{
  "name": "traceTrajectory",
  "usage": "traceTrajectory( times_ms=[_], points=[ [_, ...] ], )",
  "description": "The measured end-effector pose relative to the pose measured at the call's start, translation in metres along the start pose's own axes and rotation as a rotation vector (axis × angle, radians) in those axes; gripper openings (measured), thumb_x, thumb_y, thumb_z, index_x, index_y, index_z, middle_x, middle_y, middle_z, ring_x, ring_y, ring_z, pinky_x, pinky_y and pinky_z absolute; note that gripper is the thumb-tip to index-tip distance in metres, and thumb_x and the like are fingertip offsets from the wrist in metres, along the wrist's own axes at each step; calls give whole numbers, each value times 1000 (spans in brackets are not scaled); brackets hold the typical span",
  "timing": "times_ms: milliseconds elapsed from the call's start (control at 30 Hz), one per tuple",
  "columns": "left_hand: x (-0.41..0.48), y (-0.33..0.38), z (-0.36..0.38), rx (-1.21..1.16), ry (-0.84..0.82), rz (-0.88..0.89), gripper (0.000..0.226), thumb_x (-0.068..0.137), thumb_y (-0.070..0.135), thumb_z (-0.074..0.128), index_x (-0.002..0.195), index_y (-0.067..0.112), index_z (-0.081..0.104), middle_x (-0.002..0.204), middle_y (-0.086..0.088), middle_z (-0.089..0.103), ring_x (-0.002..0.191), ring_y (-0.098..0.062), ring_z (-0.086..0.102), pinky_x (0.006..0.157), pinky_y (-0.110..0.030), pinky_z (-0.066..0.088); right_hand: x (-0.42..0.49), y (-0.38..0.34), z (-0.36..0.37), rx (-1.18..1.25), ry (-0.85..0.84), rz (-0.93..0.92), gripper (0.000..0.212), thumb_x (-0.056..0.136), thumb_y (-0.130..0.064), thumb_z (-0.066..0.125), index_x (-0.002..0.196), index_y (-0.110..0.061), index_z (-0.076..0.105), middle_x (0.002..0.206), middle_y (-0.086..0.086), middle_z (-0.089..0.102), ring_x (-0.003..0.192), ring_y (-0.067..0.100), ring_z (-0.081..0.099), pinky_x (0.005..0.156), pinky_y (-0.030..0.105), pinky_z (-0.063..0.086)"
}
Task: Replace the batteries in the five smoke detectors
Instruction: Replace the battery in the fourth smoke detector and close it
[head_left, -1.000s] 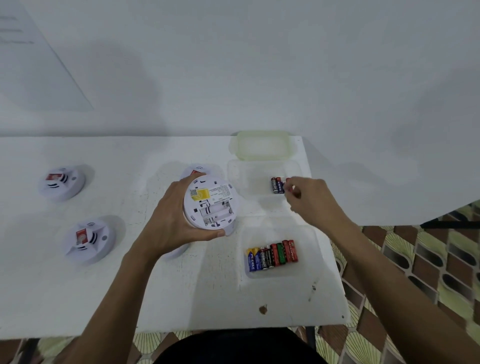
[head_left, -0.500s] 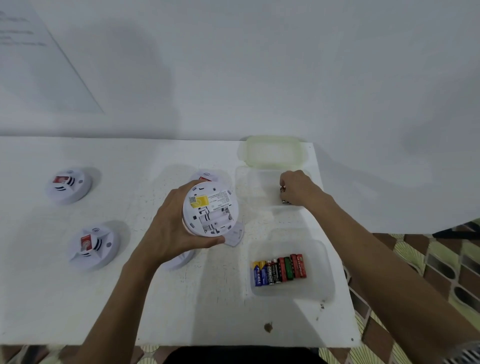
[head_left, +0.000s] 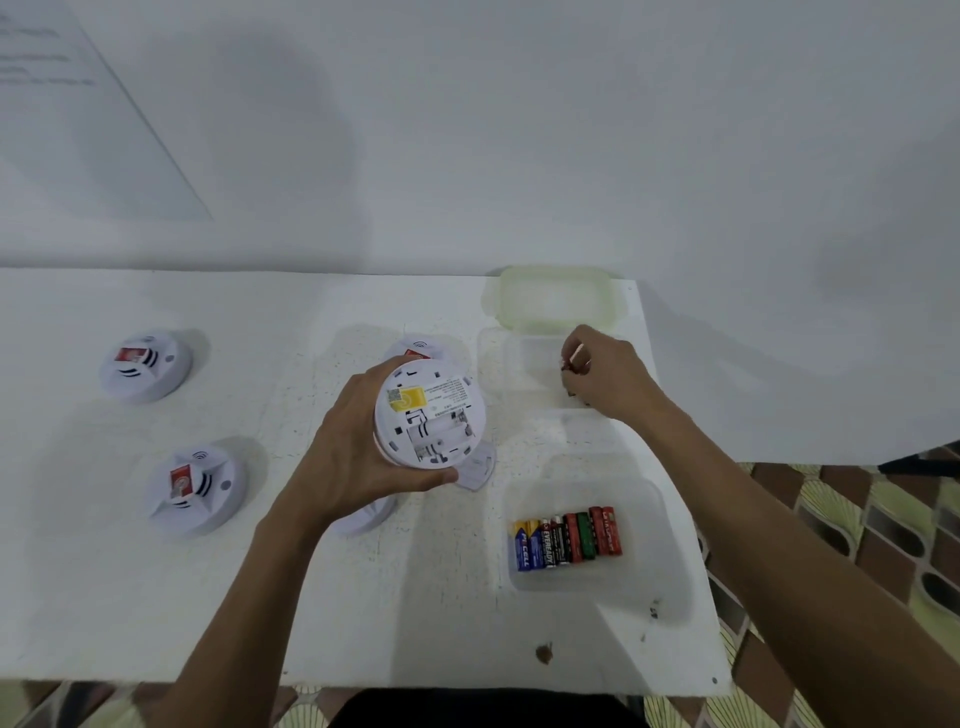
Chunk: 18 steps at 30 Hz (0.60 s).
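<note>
Well to the left of the left hand's grip, a far detector and a near detector lay face up on the table. The left hand gripped the held detector round its rim, back side up, with the battery bay open and apparently empty. A fourth detector peeked out just behind that grip and a fifth detector just beneath it. A loose cover lay beside the thumb. Further right, the right hand reached into the far box, its fingers curled round what looked like a battery, mostly hidden. Nearer the person than that hand, a near box held a row of batteries. The likeliest trouble from here was a mix-up: with the two boxes so close together, a spent cell could end up back in the bay. The held detector, gripped one-handed, could also slip, and a passing forearm could knock the loose cover away.
</note>
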<state>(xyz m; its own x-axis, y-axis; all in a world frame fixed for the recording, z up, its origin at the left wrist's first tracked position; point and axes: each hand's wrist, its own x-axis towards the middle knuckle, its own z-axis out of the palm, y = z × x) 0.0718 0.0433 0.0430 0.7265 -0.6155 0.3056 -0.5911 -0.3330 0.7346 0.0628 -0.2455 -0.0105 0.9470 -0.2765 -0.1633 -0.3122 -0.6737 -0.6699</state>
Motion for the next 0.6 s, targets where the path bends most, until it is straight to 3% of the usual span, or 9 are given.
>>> traceTrajectory(
  times_ms=[133,267,400,533,600],
  points=[
    [-1,-7,-1,3,11,-13,86,57,61,74,130,60,28,126,45,39,115,18,40,94,-1,31,-28,-29,-8,331,155,-63,14,84,-9,69,91,-17,61,83,1,69,69,12,66,58,26,51],
    [-6,-21,2,27,11,-62,90,56,75,70,133,55,28,132,37,38,122,3,43,101,-21,36,-65,-68,-7,547,145,-262,16,85,-3,71,94,-12,62,86,-6,69,81,12,68,72,24,53],
    [-4,-25,5,30,-18,-54,88,58,82,63,134,59,25,134,41,34,124,7,39,106,-19,31,-88,-98,-5,522,-12,-513,17,86,4,67,95,-10,64,86,-10,69,85,7,69,76,17,53],
    [0,-17,5,34,-9,-2,82,61,84,56,133,63,22,132,48,28,122,20,31,107,-9,25,-85,-104,4,314,-47,-704,12,88,1,67,99,-5,68,92,0,67,86,12,67,78,27,57],
    [0,-16,4,45,15,24,85,62,81,59,135,59,22,135,45,29,124,17,31,108,-15,28,-83,-103,6,195,-43,-777,12,89,-4,67,100,-7,70,95,2,67,87,16,65,76,33,54]
  ],
)
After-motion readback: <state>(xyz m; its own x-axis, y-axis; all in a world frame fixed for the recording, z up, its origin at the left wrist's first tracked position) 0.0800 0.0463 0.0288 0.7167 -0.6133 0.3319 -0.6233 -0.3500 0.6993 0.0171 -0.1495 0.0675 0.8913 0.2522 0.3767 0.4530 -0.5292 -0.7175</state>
